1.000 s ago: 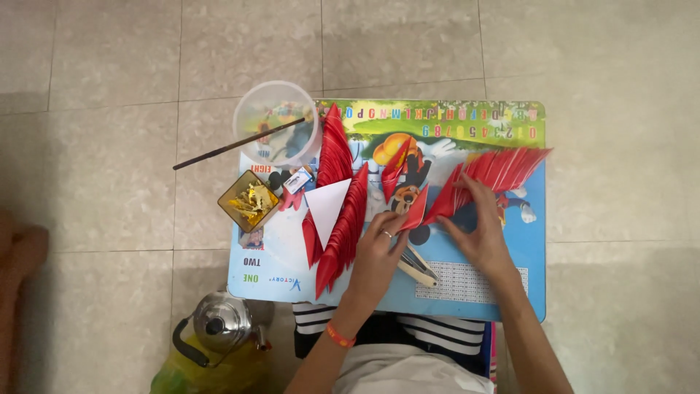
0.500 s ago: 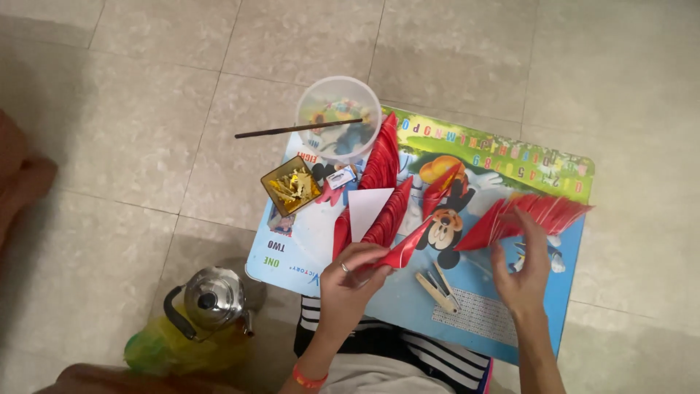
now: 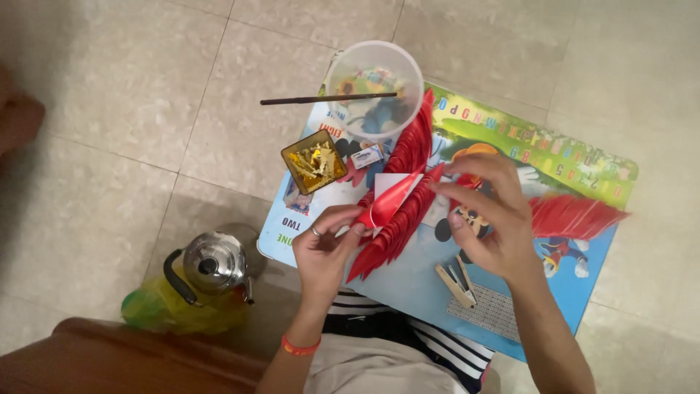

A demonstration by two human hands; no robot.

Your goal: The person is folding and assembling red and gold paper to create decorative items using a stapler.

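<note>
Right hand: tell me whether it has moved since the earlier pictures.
Yes. The right hand moved left, off the red fan, toward the clear cup.

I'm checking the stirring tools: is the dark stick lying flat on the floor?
No: the dark stick rests across the rim of the clear plastic bowl, one end jutting out over the floor tiles.

Right hand left the red stack (far right), joining the left hand.

a home floor used as a craft spot

pale stone floor tiles, a child's colourful cartoon lap desk set low on the ground, a steel kettle standing on the floor just beside it, and a small stapler on the desk all point to a living space, not a workshop.
</note>
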